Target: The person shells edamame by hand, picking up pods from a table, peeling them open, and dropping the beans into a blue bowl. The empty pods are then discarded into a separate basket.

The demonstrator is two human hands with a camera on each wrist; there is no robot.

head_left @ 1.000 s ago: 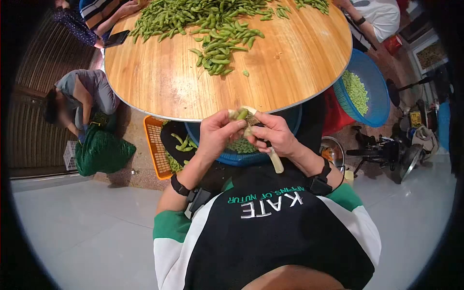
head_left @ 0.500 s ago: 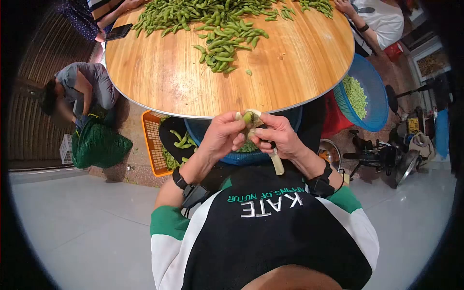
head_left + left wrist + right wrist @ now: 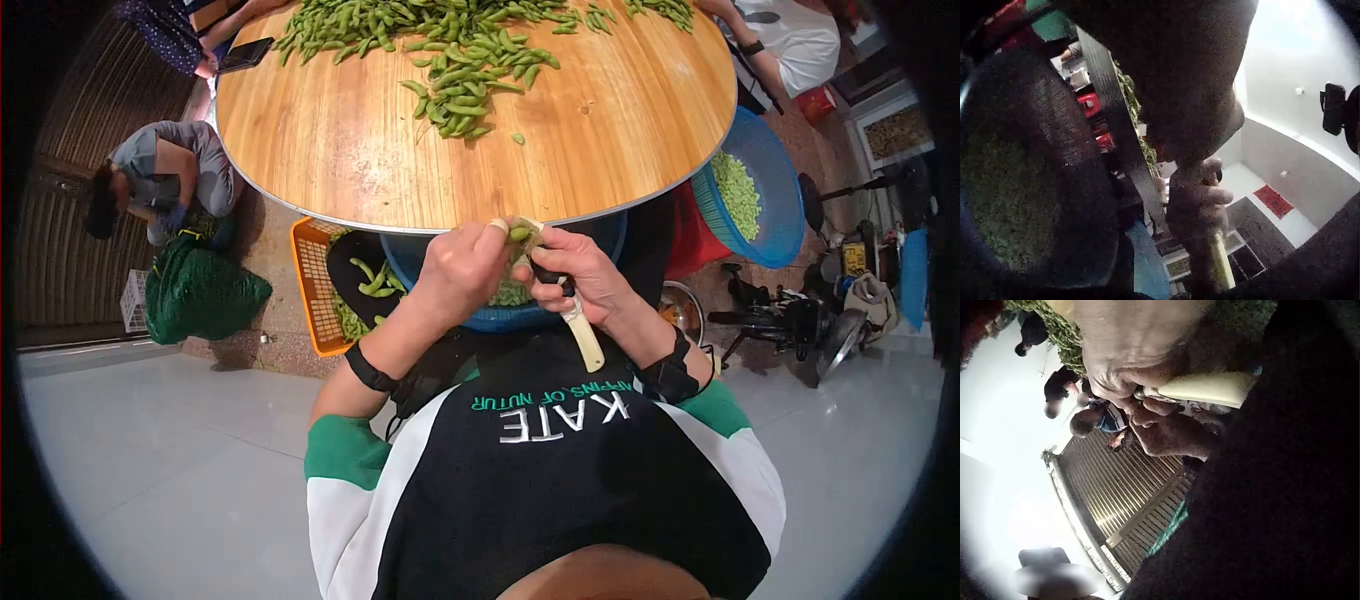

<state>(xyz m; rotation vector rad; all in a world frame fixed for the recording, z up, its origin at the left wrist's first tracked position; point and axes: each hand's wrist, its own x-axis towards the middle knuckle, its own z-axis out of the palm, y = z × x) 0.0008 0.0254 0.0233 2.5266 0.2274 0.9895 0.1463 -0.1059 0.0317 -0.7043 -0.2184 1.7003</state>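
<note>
My left hand (image 3: 462, 270) pinches a green edamame pod (image 3: 519, 234) at the near edge of the table. My right hand (image 3: 580, 268) meets it there, fingers curled round a tool with a cream handle (image 3: 587, 343). That handle (image 3: 1210, 389) sticks out of the grip in the right wrist view too; the tool's working end is hidden by the fingers, so I cannot tell its kind. Pale coverings wrap some fingertips. Below the hands, a blue basin (image 3: 490, 320) holds shelled beans. A heap of edamame pods (image 3: 465, 90) lies on the round wooden table (image 3: 340, 150).
An orange basket (image 3: 313, 300) with pods stands to the left of the basin. To the right is a blue basket (image 3: 780, 190) of shelled beans. A person crouches by a green sack (image 3: 205, 295) at far left. Other people sit round the table; a phone (image 3: 245, 55) lies at its edge.
My left hand has rolled over and closed in toward the right hand. The cream handle has swung outward to the right, showing more of its length. The pod stays between the hands.
</note>
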